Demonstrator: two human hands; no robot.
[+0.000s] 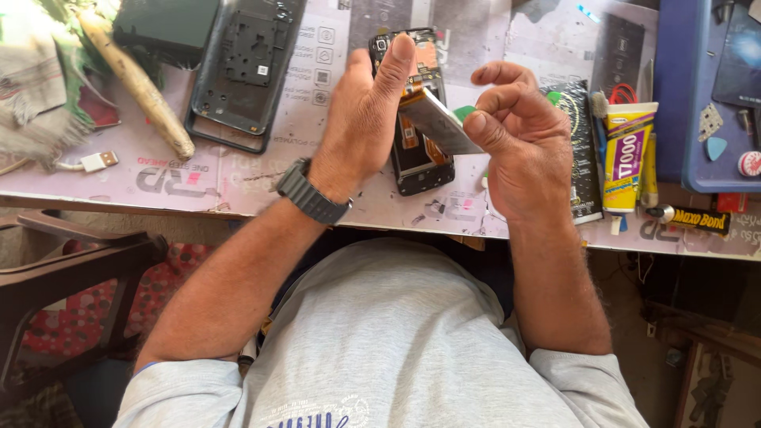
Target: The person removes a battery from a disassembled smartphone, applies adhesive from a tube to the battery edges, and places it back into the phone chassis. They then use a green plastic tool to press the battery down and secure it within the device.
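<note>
My right hand (pixel 519 150) pinches the flat grey rectangular battery pack (pixel 440 120) at its lower right end, thumb and fingers shut on its edges. My left hand (pixel 366 111) braces the pack's upper left end, index finger stretched up, so both hands clamp it. Its long axis slants from upper left down to lower right, lifted clear above the opened black phone body with orange flex cables (pixel 416 154), which lies lengthwise on the printed white work mat (pixel 238 170) directly beneath.

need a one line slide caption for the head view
Both hands lift a flat grey battery from an opened phone: left hand steadies, right hand pinches its edge, glue tube alongside.
</note>
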